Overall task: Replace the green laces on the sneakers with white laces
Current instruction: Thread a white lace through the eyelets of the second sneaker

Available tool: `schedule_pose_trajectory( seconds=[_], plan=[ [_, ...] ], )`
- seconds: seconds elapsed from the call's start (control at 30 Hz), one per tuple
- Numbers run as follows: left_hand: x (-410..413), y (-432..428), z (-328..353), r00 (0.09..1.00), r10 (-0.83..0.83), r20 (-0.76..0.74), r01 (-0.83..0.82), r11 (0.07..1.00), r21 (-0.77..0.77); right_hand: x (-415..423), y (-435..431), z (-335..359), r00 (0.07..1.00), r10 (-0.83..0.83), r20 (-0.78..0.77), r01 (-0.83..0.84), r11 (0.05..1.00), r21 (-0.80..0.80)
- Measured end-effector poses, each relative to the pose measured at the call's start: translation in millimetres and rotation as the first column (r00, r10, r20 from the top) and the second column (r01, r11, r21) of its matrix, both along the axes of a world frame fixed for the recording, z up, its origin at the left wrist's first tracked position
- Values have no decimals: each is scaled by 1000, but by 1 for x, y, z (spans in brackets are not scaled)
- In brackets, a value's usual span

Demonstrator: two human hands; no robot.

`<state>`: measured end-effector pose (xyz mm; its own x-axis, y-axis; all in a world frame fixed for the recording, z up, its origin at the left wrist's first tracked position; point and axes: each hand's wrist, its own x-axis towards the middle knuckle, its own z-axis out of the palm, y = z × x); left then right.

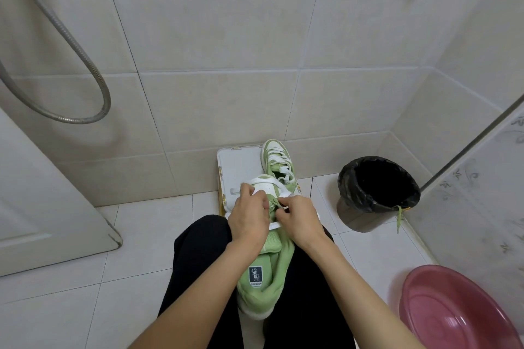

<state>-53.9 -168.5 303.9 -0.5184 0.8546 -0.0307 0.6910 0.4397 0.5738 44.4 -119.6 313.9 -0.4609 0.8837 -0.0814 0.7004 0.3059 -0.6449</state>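
Fingers (283, 208) of my right hand (300, 218) pinch the white lace (266, 179) at the eyelets | left hand (249, 214) grips the green sneaker (263, 272) on my lap | second sneaker (278, 161), white-laced, sits on white box (238, 167) | green lace (399, 219) hangs over bin (357, 212) rim

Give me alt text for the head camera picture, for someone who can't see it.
A left hand and right hand pinch a white lace at the eyelets of a green sneaker on the person's lap. A second sneaker, already laced white, sits on a white stool ahead; a green lace hangs from a black bin at right.
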Motion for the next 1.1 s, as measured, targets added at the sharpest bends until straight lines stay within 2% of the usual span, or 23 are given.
schedule_pose_trajectory(
  seconds=[0.1,0.23,0.3,0.4,0.5,0.63,0.77,0.87,0.97,1.1],
  plan=[
    [1,-3,-1,999,-19,-26,20,999,40,5,0,0,997,4,-79,-8,999,-49],
    [5,-3,-2,989,-43,-140,53,996,69,10,-1,2,989,36,-146,-46,997,-68],
    [8,-2,-5,975,-66,-212,79,996,52,11,0,2,985,25,-172,-40,996,-84],
    [9,4,-3,976,-59,-208,64,998,17,13,3,0,980,-4,-197,-22,992,-127],
    [12,7,0,953,-99,-285,89,995,-49,15,3,-2,972,-18,-234,-25,984,-179],
    [16,8,-1,965,-94,-246,78,994,-75,16,2,-2,966,-25,-259,-19,986,-168],
    [22,9,2,994,-60,-86,65,997,51,18,2,0,962,-23,-272,-21,987,-157],
    [23,6,4,971,-131,-202,127,991,-32,20,2,0,958,-30,-286,-23,984,-179],
    [17,7,7,962,-162,-220,143,985,-98,19,1,-2,961,-36,-273,-12,985,-173],
    [11,5,6,960,-193,-202,188,981,-46,14,-2,-8,974,-56,-222,36,995,-90]
  ],
)
